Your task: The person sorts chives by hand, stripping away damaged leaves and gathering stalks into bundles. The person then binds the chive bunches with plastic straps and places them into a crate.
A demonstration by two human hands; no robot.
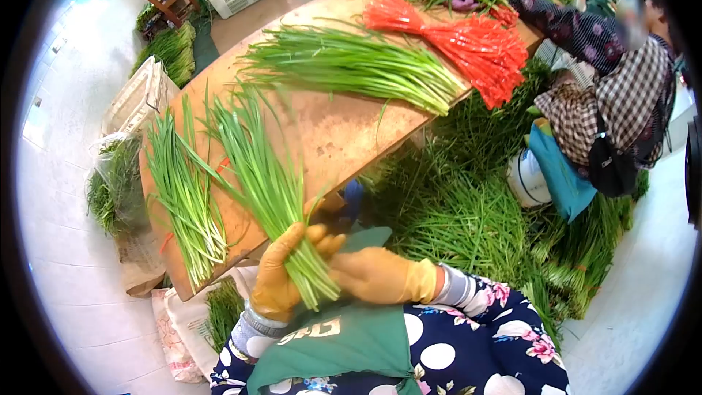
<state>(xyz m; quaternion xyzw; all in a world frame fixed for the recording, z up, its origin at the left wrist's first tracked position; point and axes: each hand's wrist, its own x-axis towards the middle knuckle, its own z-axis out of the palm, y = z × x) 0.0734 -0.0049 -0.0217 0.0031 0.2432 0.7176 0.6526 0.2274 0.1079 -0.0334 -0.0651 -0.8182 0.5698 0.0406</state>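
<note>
The bunch of green stalks lies slantwise over the near edge of the table, leafy tips over the wood and pale cut ends out past the edge, in front of the apron. The left hand, in a yellow glove, has its grip curled round the stalks near those ends, thumb on top. The right hand, gloved too, is just beside the cut ends; its fingers are blurred, so how far its grip is open cannot be told. Left of the bunch lies a second bundle; a larger pile lies across the table beyond, with red ties beside it.
</note>
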